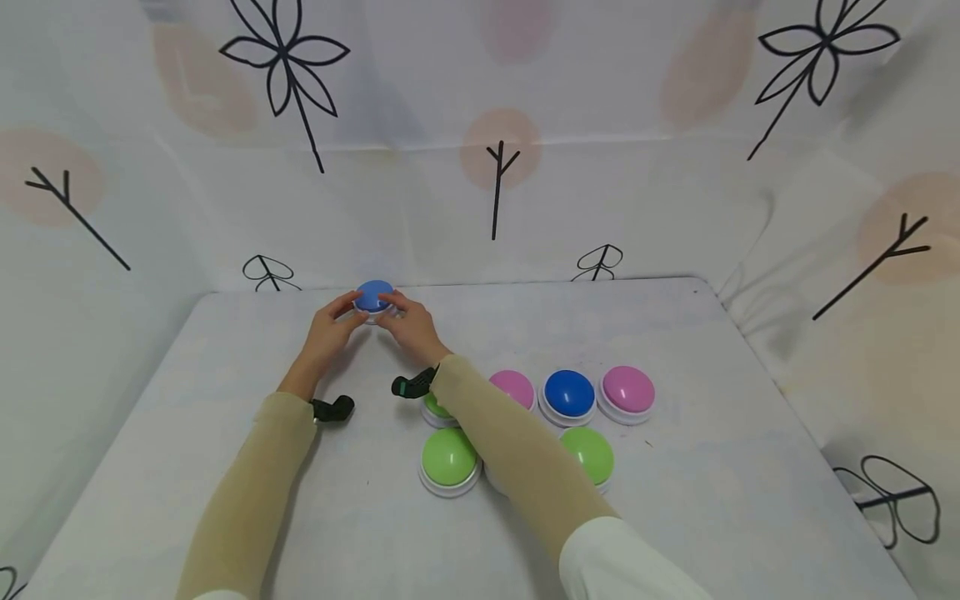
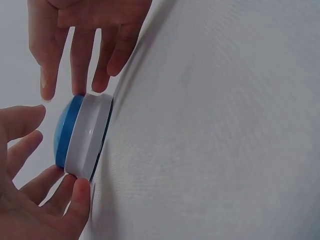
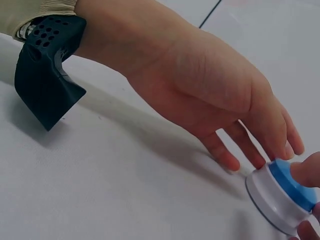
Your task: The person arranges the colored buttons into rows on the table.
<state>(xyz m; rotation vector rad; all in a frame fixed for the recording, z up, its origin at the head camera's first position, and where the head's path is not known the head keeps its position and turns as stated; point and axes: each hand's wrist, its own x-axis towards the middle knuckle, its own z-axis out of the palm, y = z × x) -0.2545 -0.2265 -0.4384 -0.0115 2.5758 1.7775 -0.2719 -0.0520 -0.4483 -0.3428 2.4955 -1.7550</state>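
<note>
At the far edge of the white table stands a blue-domed push button [image 1: 373, 294] with a white round base, between both hands. My left hand [image 1: 332, 335] is at its left side. In the left wrist view, several fingertips of that hand [image 2: 47, 205] touch the white base, while two other fingers stand off the dome. The right hand [image 1: 412, 327] is at the opposite side; its fingers [image 2: 80, 75] hang straight down, one fingertip at the rim of the blue dome. The right wrist view shows the base [image 3: 272, 200] close over the tabletop.
Nearer the person, more push buttons stand in two rows: pink [image 1: 628, 389], dark blue [image 1: 569, 393] and green [image 1: 448, 457]. The right sleeve [image 1: 525, 446] passes over them and partly hides several. A patterned cloth wall [image 1: 420, 208] rises right behind the table's far edge.
</note>
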